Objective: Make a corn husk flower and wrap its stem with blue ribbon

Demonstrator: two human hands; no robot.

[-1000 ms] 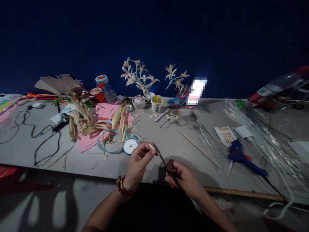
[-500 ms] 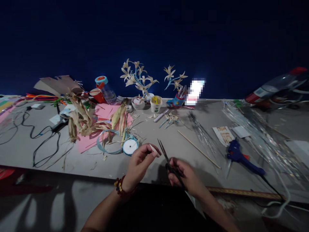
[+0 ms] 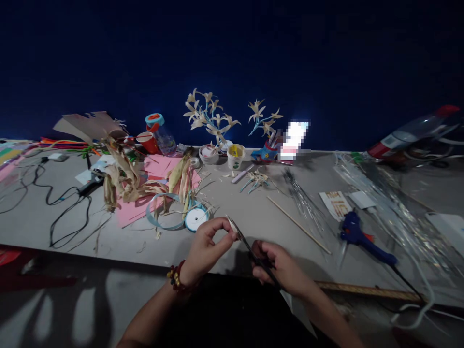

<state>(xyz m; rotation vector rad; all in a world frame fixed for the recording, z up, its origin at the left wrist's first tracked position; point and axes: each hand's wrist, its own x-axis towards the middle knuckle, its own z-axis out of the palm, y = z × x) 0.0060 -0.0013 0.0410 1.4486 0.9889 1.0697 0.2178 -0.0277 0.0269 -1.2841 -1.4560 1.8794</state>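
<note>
Between thumb and fingertips, my left hand (image 3: 210, 246) pinches a small pale piece of corn husk (image 3: 232, 226), mostly hidden by the fingers. My right hand (image 3: 271, 263) is closed round the handles of dark scissors (image 3: 246, 242), whose blades point up and left and meet the husk piece at the left fingertips. Whether the blades have cut into it I cannot tell. Just beyond my left hand lies a spool of light blue ribbon (image 3: 196, 219), some of it unwound in a loop.
Dried corn husks (image 3: 126, 176) lie on pink paper (image 3: 130, 211) to the left. Husk flowers (image 3: 210, 116) stand at the back beside a white tub (image 3: 235, 157). A stick (image 3: 299, 224), wires (image 3: 304, 198) and a blue glue gun (image 3: 362, 238) lie to the right.
The scissors' blades have come left against the husk piece and look closer together. My left hand has turned slightly, and the husk shows less than before.
</note>
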